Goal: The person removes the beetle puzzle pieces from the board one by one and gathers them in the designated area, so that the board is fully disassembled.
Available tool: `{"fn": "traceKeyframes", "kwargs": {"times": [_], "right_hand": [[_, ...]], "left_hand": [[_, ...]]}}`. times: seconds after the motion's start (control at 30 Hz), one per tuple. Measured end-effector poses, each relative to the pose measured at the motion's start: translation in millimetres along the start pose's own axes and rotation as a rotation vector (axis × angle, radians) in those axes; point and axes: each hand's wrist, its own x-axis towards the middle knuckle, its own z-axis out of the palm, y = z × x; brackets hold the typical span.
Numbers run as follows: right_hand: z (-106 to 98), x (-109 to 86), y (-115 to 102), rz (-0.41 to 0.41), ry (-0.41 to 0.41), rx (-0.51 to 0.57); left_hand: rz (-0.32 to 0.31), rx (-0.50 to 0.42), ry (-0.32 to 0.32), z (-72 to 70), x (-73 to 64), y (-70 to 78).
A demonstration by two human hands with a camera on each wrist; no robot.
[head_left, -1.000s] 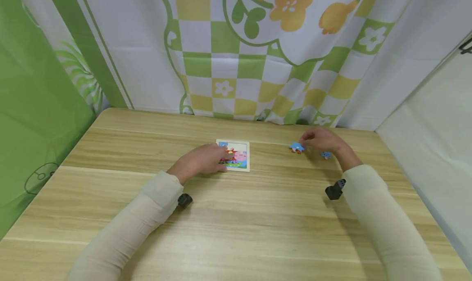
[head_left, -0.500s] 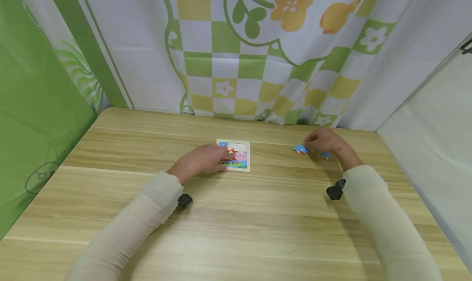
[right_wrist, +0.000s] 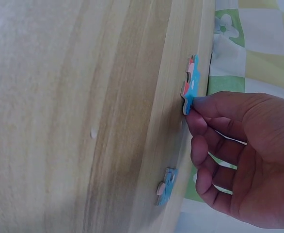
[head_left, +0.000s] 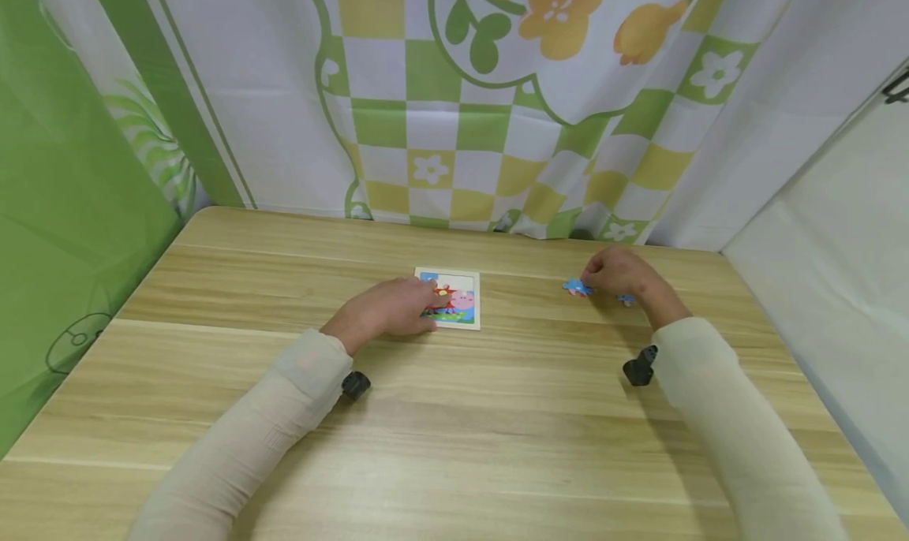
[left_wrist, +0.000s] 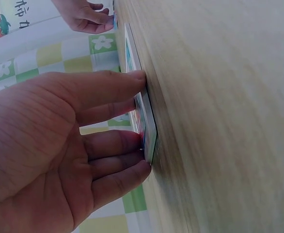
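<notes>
In the head view my left hand [head_left: 390, 306] rests on the left side of a small square jigsaw puzzle board [head_left: 476, 308] with a pale frame and a pink pig picture. The left wrist view has its fairly straight fingers and thumb touching the edge and face of the board [left_wrist: 149, 104]. To the right, my right hand [head_left: 619, 273] pinches one end of a blue puzzle piece [head_left: 576, 287] between thumb and index finger. Seen from the right wrist, this piece [right_wrist: 194, 80] has red and pink patches and is tilted close over the tabletop.
A second, smaller blue puzzle piece [head_left: 625, 300] lies on the wooden table [head_left: 454, 430] beneath the right hand. Behind the table hangs a green, white and yellow checked curtain [head_left: 433, 131]. A pale sheet [head_left: 838, 233] borders the right side.
The pinched puzzle piece moved slightly right with my right hand, then stayed nearly in place over the last half second. My left hand and the board have not moved.
</notes>
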Motion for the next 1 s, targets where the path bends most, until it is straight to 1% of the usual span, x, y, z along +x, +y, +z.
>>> {"fn": "traceKeyframes", "kwargs": {"times": [0.2,0.4,0.53,0.67,0.8,0.9,1.0], "right_hand": [[1,0.7,1,-0.004,0.012,-0.005],[3,1.5,0,-0.027,0.038,-0.051],[3,0.8,-3,-0.034,0.046,-0.056],[3,-0.2,-14,-0.055,0.069,-0.061],[6,0.9,-32,-0.11,0.093,-0.078],[12,2.5,-47,-0.148,0.078,-0.044],[20,5.3,-63,-0.208,0.088,-0.052]], "left_hand": [[0.003,0.008,0.0,-1.0,-0.9,0.4],[-0.004,0.024,-0.013,-0.1,-1.1,0.3],[-0.004,-0.001,-0.006,1.4,-1.1,-0.1],[-0.005,-0.016,0.014,2.3,-1.9,-1.7],[0.0,-0.036,0.038,2.7,-2.1,-4.3],[0.012,-0.047,0.053,3.4,-1.5,-6.4],[0.026,-0.051,0.073,5.0,-1.4,-8.3]]}}
